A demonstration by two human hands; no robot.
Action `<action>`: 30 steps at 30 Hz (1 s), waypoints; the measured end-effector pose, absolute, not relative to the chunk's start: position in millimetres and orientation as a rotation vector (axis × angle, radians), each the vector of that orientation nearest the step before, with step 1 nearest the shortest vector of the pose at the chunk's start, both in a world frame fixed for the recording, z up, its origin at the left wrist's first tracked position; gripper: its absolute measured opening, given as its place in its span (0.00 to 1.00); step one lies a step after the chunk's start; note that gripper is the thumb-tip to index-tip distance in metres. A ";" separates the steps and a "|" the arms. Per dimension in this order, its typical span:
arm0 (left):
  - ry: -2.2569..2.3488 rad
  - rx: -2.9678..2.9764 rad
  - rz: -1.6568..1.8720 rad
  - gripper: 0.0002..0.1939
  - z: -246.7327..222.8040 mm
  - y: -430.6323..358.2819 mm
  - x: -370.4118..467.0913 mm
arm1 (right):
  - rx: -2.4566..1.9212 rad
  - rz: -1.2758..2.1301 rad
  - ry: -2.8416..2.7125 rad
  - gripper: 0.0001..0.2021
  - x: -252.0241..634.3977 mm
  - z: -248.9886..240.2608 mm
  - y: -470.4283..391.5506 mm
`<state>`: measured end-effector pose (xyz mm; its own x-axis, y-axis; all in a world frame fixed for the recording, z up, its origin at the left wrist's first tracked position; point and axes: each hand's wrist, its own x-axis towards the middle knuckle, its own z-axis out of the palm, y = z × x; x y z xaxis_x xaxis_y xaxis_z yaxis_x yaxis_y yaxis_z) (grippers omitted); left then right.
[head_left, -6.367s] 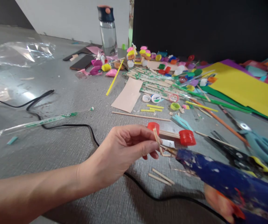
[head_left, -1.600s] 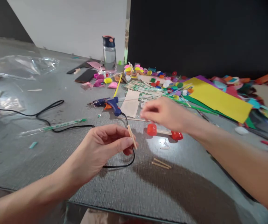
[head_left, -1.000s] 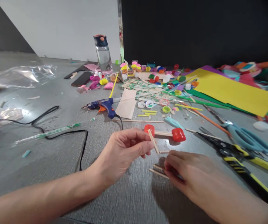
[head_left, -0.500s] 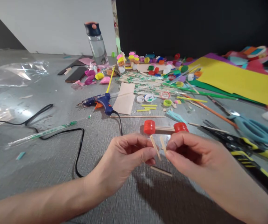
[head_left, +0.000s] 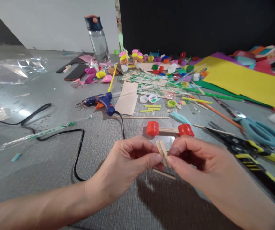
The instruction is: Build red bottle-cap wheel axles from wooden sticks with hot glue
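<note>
My left hand (head_left: 137, 159) pinches a short wooden stick piece (head_left: 159, 147) between thumb and fingertips. Close beside it, my right hand (head_left: 192, 156) pinches a second short wooden piece (head_left: 163, 149). Both pieces lean the same way, nearly side by side; fingertips hide parts of them. Just beyond the hands lie red bottle caps (head_left: 152, 128) joined by thin sticks (head_left: 168, 130) to more red caps (head_left: 185, 129). A short loose stick (head_left: 164, 174) rests on the grey table (head_left: 118, 207) under the hands.
A blue glue gun (head_left: 105, 101) with a black cable (head_left: 80, 150) lies left of centre. Pliers (head_left: 247, 153) and blue-handled scissors (head_left: 264, 131) are at the right. Farther back are a bottle (head_left: 98, 41), coloured caps, wrapped sticks (head_left: 147, 78) and yellow sheets (head_left: 245, 80).
The two wooden pieces have come closer together, as my right hand moved slightly left towards my left hand. The view has shifted a little.
</note>
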<state>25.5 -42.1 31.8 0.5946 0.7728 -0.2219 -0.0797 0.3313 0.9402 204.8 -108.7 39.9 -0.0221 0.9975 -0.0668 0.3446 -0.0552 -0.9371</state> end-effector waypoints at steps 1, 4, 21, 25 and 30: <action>0.758 1.095 0.635 0.06 32.3 -42.2 25.3 | -1.499 1.098 -1.462 0.09 204.5 40.2 -108.1; 0.762 1.086 0.644 0.07 33.8 -42.1 25.1 | -1.501 1.093 -1.474 0.09 203.7 40.9 -106.8; 0.760 1.147 0.640 0.05 30.2 -42.4 24.0 | -1.513 1.074 -1.499 0.10 202.4 43.6 -105.3; 0.774 1.158 0.624 0.05 29.4 -41.9 24.0 | -1.529 1.086 -1.514 0.10 202.7 43.8 -104.2; 0.762 1.149 0.619 0.06 30.4 -41.3 24.2 | -1.526 1.104 -1.514 0.11 204.7 42.2 -104.3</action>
